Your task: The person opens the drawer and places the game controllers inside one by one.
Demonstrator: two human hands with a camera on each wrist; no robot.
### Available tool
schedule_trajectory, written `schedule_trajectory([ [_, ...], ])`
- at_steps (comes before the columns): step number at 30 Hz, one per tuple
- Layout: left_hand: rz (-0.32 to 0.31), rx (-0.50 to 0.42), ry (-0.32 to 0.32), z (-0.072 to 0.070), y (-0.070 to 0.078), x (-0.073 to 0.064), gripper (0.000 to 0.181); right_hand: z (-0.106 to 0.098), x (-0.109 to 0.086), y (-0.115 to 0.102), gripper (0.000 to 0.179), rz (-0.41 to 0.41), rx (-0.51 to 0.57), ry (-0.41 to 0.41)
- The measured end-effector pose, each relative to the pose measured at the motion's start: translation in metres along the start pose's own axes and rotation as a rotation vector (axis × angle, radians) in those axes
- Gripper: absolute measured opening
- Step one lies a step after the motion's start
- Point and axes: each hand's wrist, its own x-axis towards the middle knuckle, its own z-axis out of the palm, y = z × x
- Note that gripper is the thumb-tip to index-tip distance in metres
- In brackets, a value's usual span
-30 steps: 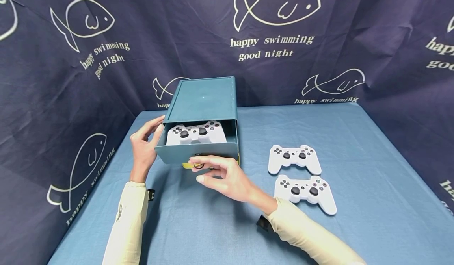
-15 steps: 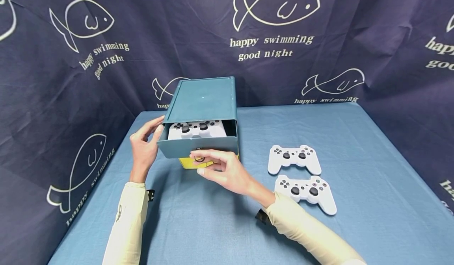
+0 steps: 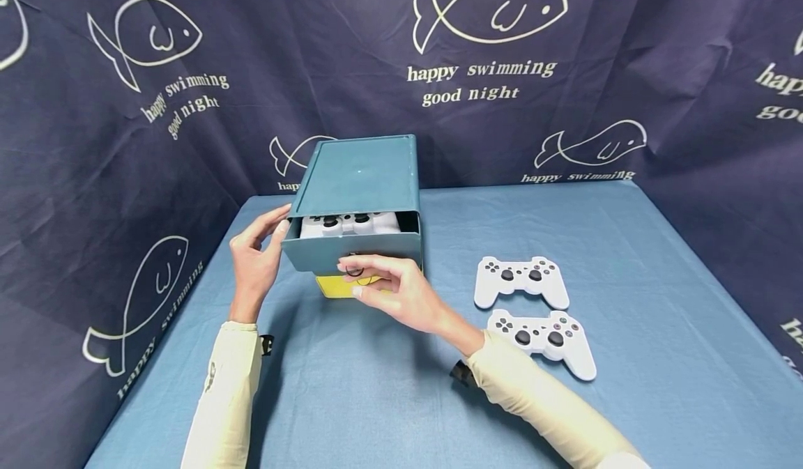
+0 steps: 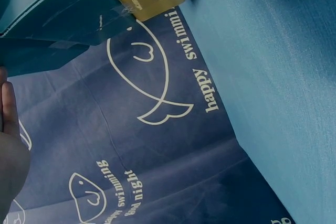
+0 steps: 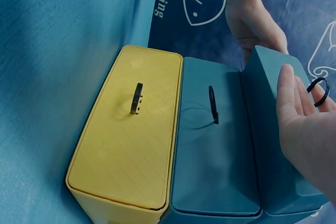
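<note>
Controller (image 3: 383, 225) in drawer (image 3: 320, 253), head view only | right hand (image 3: 404, 295) at ring (image 5: 317, 82), grip unclear | left hand (image 3: 257, 260) loose at cabinet (image 3: 360, 176)

Navy curtain (image 3: 370, 72): "happy swimming good night", repeated.

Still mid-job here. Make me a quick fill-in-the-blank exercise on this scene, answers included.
The bottom drawer is coloured ____.
The top drawer, partly open, shows a ____ controller inside.
On the table lie ____ loose controllers.
The ____ hand is at the top drawer's ring handle.

Missing words: yellow; white; two; right.
</note>
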Motion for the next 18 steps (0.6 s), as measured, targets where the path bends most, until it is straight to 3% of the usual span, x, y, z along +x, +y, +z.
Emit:
schedule_trajectory([
  [18,0.000,-0.030,0.001,0.000,0.001,0.001,0.026,-0.010,0.013,0.008,0.039,0.011,-0.012,0.017],
])
